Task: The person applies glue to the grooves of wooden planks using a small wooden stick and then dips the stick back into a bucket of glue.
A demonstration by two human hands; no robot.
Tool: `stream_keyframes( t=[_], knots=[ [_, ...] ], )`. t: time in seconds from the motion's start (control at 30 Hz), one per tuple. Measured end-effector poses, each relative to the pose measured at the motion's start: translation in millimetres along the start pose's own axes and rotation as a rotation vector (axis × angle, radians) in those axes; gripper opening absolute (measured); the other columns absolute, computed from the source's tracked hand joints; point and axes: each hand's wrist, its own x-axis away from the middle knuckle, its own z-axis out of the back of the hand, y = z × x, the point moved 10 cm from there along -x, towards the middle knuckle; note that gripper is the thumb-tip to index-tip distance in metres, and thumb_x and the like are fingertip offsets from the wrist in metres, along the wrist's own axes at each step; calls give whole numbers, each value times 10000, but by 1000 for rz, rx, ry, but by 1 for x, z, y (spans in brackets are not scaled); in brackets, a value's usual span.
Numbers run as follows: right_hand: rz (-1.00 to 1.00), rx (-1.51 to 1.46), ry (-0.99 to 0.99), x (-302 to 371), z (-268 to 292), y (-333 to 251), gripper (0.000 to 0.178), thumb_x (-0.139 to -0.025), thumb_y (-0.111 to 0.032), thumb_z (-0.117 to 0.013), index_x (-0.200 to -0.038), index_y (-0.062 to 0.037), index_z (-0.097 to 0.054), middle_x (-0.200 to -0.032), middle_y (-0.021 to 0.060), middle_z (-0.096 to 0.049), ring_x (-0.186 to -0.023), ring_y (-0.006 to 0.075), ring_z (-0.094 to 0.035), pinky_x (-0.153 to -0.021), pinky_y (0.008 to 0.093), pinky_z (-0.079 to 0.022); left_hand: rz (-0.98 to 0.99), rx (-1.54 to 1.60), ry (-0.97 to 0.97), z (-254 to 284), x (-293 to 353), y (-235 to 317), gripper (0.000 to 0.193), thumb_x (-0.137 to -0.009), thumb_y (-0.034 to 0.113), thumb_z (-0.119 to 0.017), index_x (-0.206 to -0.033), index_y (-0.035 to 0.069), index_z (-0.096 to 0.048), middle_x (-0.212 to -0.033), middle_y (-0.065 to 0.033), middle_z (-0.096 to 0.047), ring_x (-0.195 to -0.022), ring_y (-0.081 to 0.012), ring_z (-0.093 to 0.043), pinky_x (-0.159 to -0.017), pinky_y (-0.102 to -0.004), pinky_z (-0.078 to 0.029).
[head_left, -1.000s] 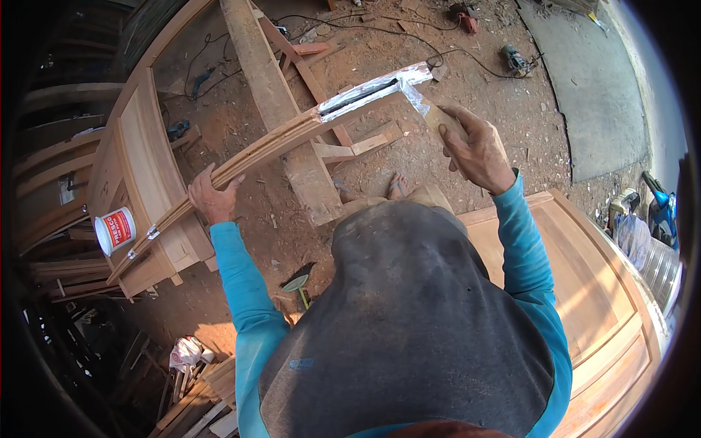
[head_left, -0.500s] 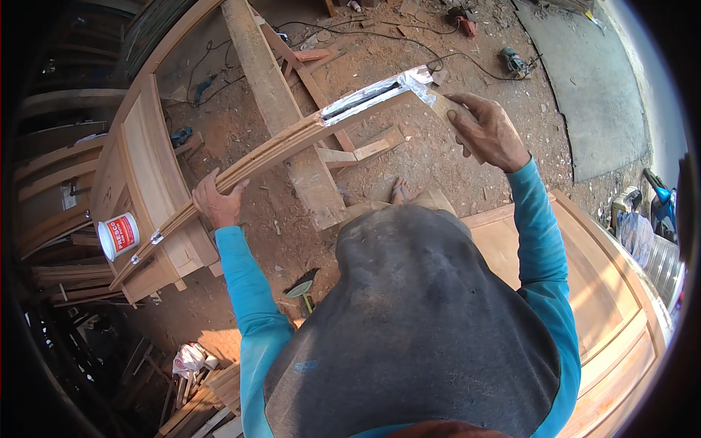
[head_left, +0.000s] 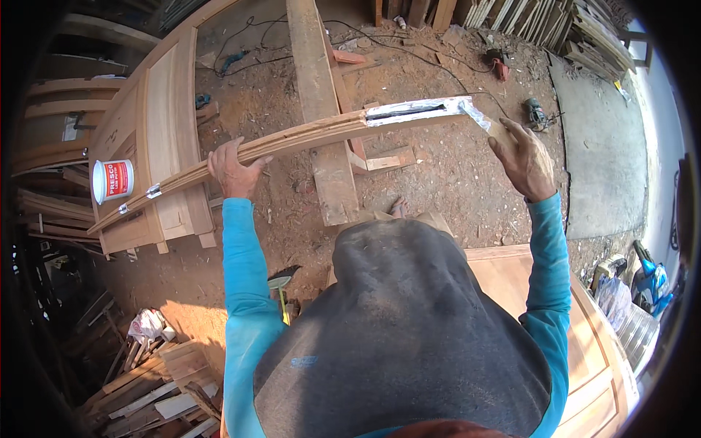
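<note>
A long wooden beam (head_left: pixel 314 141) with grooved edges runs from the lower left to the upper right in front of me. My left hand (head_left: pixel 235 169) is closed around it near its middle, thumb on the near side. White putty (head_left: pixel 383 112) coats its right end, on both sides of a dark slot. At that end my right hand (head_left: pixel 524 159) holds a scraper (head_left: pixel 480 117) smeared with putty, its blade at the beam's tip. Part of the scraper is hidden by the fingers. A white and red tub (head_left: pixel 113 180) stands beside the beam's left end.
A wooden door panel (head_left: pixel 168 124) lies under the beam's left part, and another panel (head_left: pixel 504 266) is at my right. A plank (head_left: pixel 314 66) crosses beneath the beam. Power tools (head_left: pixel 539 115) and cords lie on the dirt floor. Scrap wood (head_left: pixel 164 387) is piled at lower left.
The view has shifted, so the beam sits lower and more level in it. My right hand has turned, its back now showing more, with the scraper still at the beam's end. The left grip stays.
</note>
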Motion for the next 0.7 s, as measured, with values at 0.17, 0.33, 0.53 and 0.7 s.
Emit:
stream_keyframes(
  t=[0.17,0.33,0.53,0.7],
  knots=[
    [26,182,-136,-9,10,-36,476,-989,-387,-748,-1423,-203,-686,-1065,175,-692,-964,383,-722,-830,497,-573,-62,7,37,2,-8,6,853,-635,621,-954,-1293,136,-712,-1262,-81,-694,-1286,-324,-585,-1209,-589,-321],
    [64,427,-73,-3,14,7,484,-986,-373,-742,-1457,-294,-669,-976,132,-639,-802,339,-708,-702,482,-565,-105,-10,73,3,-10,10,834,-645,626,-948,-1282,140,-718,-1235,-71,-705,-1270,-315,-597,-1195,-585,-332],
    [92,335,-118,6,9,-29,471,-1007,-379,-723,-1461,-262,-671,-962,151,-635,-789,357,-702,-710,487,-565,-89,-15,42,-2,4,4,823,-649,610,-952,-1287,147,-715,-1265,-72,-691,-1268,-330,-586,-1214,-599,-315],
    [28,239,-36,10,19,-6,475,-1029,-381,-707,-1481,-243,-662,-965,147,-601,-813,355,-682,-709,494,-543,-73,1,36,4,-9,8,831,-637,547,-982,-1308,149,-696,-1264,-78,-688,-1280,-332,-572,-1218,-596,-314]
  ],
)
